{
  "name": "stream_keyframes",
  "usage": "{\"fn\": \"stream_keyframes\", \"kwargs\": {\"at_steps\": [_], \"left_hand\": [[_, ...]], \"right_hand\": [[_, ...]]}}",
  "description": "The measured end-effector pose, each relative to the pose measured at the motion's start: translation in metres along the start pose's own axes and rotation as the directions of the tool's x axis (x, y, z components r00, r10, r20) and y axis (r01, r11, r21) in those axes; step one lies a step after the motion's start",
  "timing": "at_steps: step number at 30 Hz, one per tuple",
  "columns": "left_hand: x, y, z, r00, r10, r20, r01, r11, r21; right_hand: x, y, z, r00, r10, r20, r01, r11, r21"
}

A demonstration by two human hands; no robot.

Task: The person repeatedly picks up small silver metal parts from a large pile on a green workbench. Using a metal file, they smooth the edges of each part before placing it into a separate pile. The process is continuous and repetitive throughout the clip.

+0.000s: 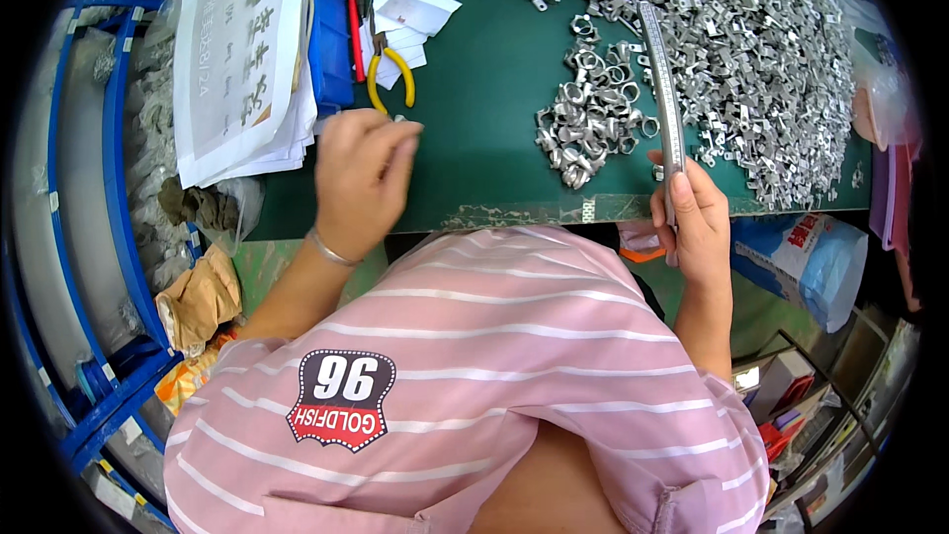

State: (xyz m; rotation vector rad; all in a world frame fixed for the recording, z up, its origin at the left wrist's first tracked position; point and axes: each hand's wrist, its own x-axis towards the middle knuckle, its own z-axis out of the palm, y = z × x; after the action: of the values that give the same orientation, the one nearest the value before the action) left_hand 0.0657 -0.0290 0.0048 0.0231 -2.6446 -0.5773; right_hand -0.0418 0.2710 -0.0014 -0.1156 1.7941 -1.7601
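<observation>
My right hand (694, 213) is closed round the lower end of a long steel ruler (664, 79), which stretches away from me over the parts. Its upper end overlaps the edge of a large heap of small metal clips (761, 59). Left of the ruler lies a smaller pile of ring-shaped metal clamps (590, 104). My left hand (364, 176) hovers over the green table's left part, fingers curled together. A tiny pale bit shows at its fingertips, too small to name. Just beyond that hand lie pliers with yellow handles (407, 74).
A blue bin (333, 30) and a stack of printed sheets (237, 69) stand at the left. Red and yellow pen-like tools (354, 25) and paper slips (410, 15) lie beside the bin. Blue shelving (119, 188) is far left; a blue-and-white bag (806, 262) sits below the table's right edge.
</observation>
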Motion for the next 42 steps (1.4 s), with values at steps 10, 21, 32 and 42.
{"fn": "stream_keyframes", "kwargs": {"at_steps": [10,21,32,42], "left_hand": [[0.06,0.075,0.114,0.797,0.552,0.245,-0.5,0.83,-0.246],[0.052,0.033,0.093,0.871,0.465,0.162,-0.436,0.881,-0.184],[0.093,0.082,0.125,0.829,0.555,0.074,-0.522,0.814,-0.255],[0.078,0.078,0.122,0.813,0.523,0.255,-0.409,0.826,-0.388]], "right_hand": [[-0.007,-0.003,-0.001,0.995,-0.02,-0.096,0.025,0.999,0.048],[-0.007,0.006,-0.01,0.993,-0.005,-0.117,0.018,0.993,0.115],[-0.008,-0.001,-0.021,0.967,-0.093,-0.237,0.128,0.982,0.136],[-0.01,0.005,-0.011,0.983,-0.041,-0.177,0.07,0.985,0.16]]}}
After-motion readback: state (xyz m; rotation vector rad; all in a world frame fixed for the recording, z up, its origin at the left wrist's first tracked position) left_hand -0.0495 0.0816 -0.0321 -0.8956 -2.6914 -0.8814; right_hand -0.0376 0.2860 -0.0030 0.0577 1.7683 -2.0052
